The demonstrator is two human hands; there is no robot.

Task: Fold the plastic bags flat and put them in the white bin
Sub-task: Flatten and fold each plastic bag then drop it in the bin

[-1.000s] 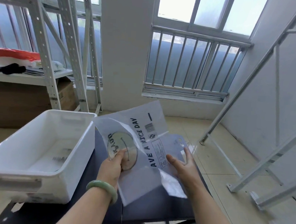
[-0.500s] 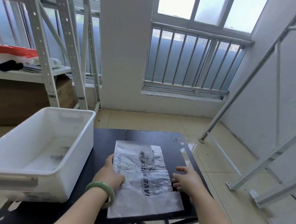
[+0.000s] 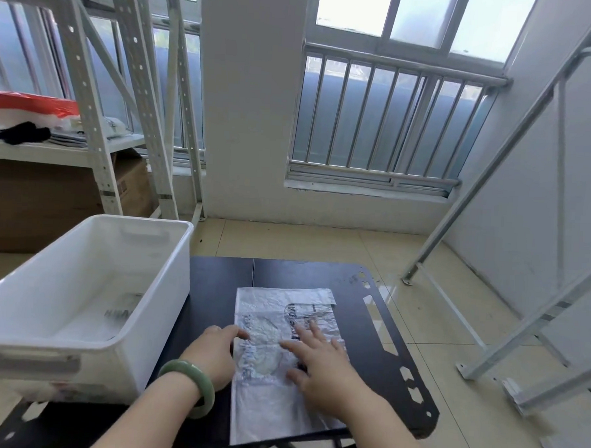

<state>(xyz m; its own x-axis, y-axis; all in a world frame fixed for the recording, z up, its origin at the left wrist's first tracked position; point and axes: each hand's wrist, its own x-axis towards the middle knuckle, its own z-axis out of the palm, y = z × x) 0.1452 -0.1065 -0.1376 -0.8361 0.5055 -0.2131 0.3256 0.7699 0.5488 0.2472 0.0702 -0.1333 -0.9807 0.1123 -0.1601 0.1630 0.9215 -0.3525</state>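
Note:
A clear plastic bag [image 3: 275, 325] with dark print lies folded lengthwise on the black table [image 3: 215, 288], its near end hanging over the front edge. My right hand [image 3: 321, 365] lies flat on the bag with fingers spread, pressing it down. My left hand [image 3: 213, 353], a green bangle on its wrist, rests at the bag's left edge with the fingertips touching it. The white bin [image 3: 160, 285] stands on the table's left side, and a flat clear bag [image 3: 111, 317] lies on its bottom.
Metal shelving [image 3: 97, 127] with cardboard boxes [image 3: 42, 203] stands behind the bin at left. Slanted metal rack frames [image 3: 493, 206] rise from the tiled floor at right. A barred window [image 3: 388, 126] and a white pillar are straight ahead.
The bag was held up in the air, then laid on the table. It is now folded narrower, and my right hand has moved from its right edge onto its top.

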